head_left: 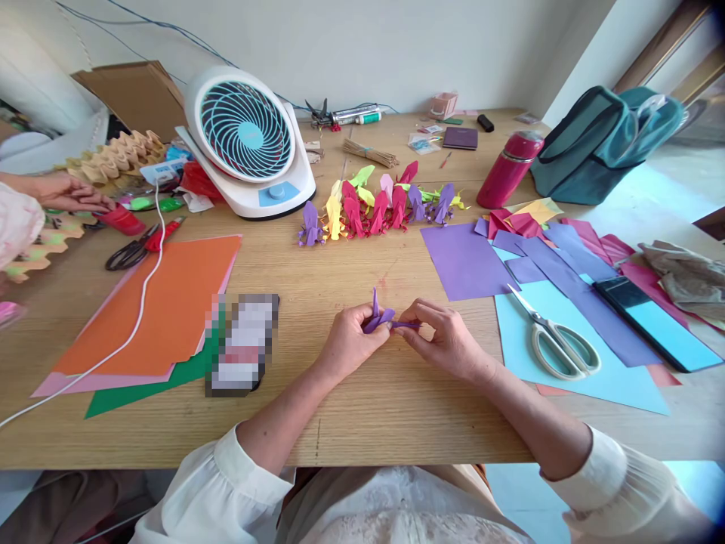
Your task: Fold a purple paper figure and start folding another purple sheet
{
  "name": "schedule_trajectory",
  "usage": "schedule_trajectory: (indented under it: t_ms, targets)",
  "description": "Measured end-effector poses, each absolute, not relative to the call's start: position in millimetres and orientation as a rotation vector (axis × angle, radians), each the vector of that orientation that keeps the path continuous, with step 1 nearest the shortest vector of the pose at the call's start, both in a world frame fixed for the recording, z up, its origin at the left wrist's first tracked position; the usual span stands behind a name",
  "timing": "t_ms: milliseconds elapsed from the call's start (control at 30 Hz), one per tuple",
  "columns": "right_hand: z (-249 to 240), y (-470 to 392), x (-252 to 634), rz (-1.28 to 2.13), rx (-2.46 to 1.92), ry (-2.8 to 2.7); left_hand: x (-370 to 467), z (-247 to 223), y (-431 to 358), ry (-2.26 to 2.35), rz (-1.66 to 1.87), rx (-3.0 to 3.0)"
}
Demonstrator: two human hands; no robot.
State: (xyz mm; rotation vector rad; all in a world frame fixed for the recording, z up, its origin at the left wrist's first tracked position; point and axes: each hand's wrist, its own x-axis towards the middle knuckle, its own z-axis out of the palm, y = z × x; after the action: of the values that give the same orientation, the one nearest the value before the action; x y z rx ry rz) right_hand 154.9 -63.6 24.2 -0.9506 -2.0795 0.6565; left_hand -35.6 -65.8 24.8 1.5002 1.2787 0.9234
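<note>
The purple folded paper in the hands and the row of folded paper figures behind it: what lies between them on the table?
In the head view, only bare wooden table lies between the purple folded paper and the row of folded figures.

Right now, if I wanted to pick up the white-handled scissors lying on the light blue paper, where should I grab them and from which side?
Probably by the handle loops. The scissors lie flat on the light blue paper, blades shut and pointing up-left toward the purple sheet, loops toward the table's near right. Your right hand is closest, so come from the near side, above the loops, clear of the tips.
</note>
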Motion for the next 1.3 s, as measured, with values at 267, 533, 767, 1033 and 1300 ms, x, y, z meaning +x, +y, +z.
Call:
schedule_trajectory:
  t_ms: [267, 533, 767, 1033, 1300]
  targets:
    - [22.8, -56.7, 164.8, 0.529, -0.738, -2.229, -38.2, 24.6, -64.8, 1.165, 0.834, 1.278]
    - [26.2, -55.2, 166.8, 0.292, -0.618, -2.327, -36.8, 24.7, -65.5, 1.128, 0.788, 1.233]
    - [29.0, -55.0, 164.9, 0.133, -0.603, -2.402, -37.2, 20.7, -64.5, 1.107, 0.754, 1.254]
    - [27.9, -55.0, 165.1, 0.044, -0.583, -2.511, -37.1, 18.7, -64.9, 1.164, 0.728, 1.346]
    - [29.8, -56.1, 164.4, -0.003, -0.574, -2.477, -36.4, 18.3, -64.3, 1.183, 0.737, 1.276]
